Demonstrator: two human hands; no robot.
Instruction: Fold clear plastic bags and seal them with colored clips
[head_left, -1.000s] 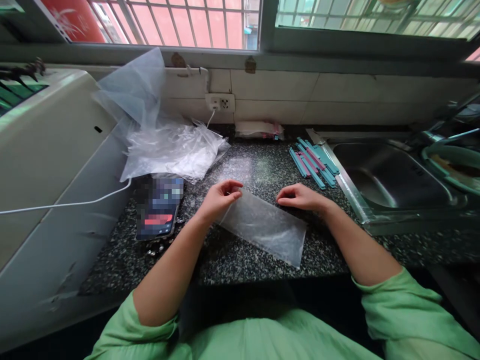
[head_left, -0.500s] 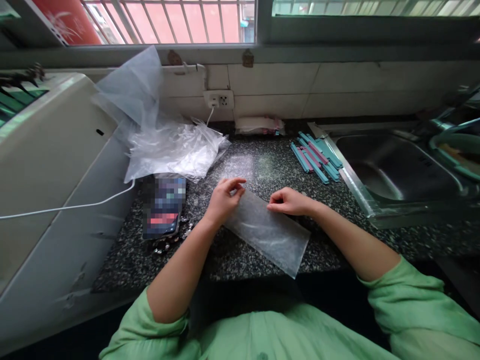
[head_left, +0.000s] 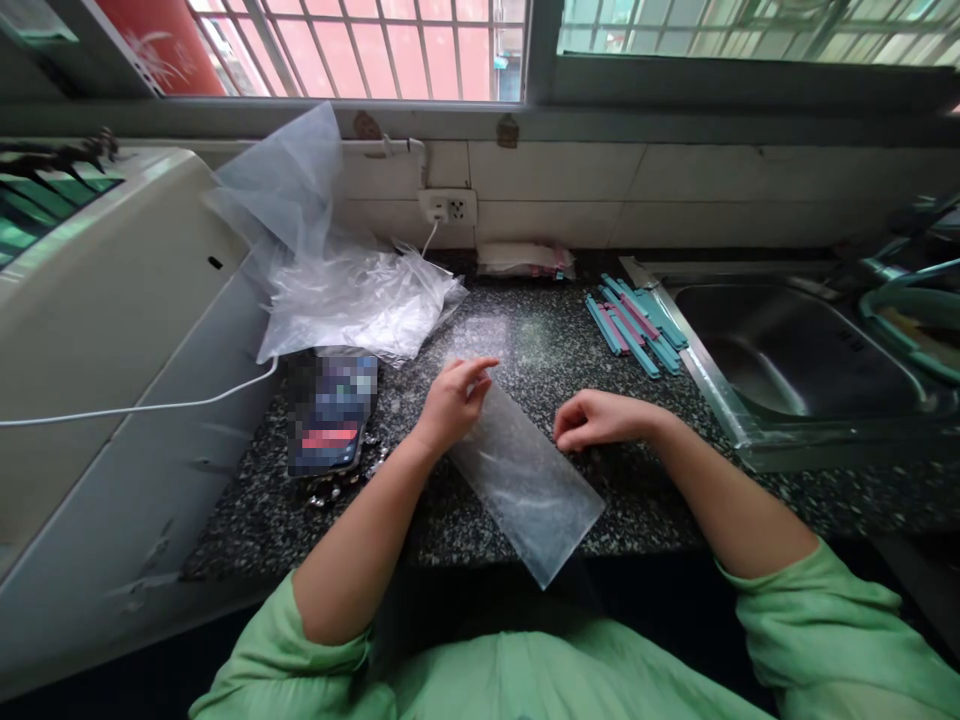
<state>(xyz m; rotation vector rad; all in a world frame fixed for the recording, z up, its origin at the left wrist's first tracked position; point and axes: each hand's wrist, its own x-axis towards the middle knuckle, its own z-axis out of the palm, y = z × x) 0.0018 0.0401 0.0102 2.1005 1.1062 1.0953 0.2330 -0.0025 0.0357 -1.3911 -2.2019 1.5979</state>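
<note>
A flat, clear plastic bag slants across the front of the speckled counter, its lower corner hanging past the edge. My left hand pinches the bag's upper end between thumb and fingers. Just right of the bag, my right hand is apart from it, fingers curled in; whether anything small is inside them is hidden. Beyond that hand lies a loose pile of teal and pink plastic strips, perhaps bag clips.
A heap of clear plastic bags lies at the back left, with a phone in front of it. A white cable crosses the left side. At right is a steel sink. A filled packet rests by the wall.
My right hand has moved right and slightly nearer, away from the bag. The bag's lower end has swung left and down. My left hand keeps its pinch.
</note>
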